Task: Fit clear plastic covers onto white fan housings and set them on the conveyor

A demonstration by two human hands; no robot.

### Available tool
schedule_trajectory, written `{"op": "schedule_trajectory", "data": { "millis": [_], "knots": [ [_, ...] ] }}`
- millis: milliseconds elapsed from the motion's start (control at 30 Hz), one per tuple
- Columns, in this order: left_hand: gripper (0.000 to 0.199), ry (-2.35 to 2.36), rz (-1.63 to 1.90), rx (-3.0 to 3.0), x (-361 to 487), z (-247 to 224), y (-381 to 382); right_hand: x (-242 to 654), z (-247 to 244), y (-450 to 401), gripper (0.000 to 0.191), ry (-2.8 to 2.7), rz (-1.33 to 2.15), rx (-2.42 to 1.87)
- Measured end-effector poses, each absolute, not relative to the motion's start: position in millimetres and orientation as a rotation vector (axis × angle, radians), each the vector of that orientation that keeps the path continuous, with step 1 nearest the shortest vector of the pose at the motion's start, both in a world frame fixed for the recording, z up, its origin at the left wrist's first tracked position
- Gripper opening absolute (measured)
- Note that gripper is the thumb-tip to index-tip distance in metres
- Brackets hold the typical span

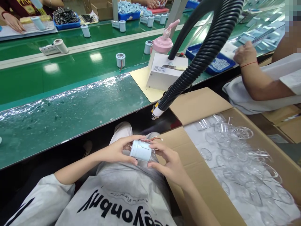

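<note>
A light-blue cylinder [141, 151] is gripped at its two ends by the left hand [122, 151] and the right hand [167, 158] above the lap [131, 172], flanked on the right by a cardboard box [195, 175] in which clear plastic pieces [237, 157] are heaped, while the green worktop [94, 110] is seen ahead, beyond the knees.

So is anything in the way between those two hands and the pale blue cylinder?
Nothing visible: the left hand and right hand both hold the pale blue cylinder directly. Thin reddish wires stick out beside it, and the black ribbed hose hangs apart from it.
</note>
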State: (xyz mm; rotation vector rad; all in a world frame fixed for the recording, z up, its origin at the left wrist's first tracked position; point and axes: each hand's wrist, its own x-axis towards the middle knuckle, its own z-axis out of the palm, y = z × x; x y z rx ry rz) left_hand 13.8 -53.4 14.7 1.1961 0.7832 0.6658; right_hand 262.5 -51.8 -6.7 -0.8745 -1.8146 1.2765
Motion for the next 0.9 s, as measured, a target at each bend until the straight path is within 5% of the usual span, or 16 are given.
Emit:
{"op": "schedule_trajectory", "data": {
  "millis": [167, 400, 900],
  "knots": [
    [0.093, 0.835, 0.779, 0.962, 25.8, -21.6, -17.9, 249.7, -55.0, -34.4, 0.047, -1.347, 1.392, -0.876],
    [0.073, 0.857, 0.858, 0.909, 57.3, -47.7, 51.4, 243.5, -99.1, 9.7, 0.054, -1.131, 1.262, -0.914],
    [0.081, 0.852, 0.739, 1.083, 10.2, -24.2, -0.7, 242.9, -54.6, -13.4, 0.046, -1.46, 1.393, -0.844]
  ]
}}
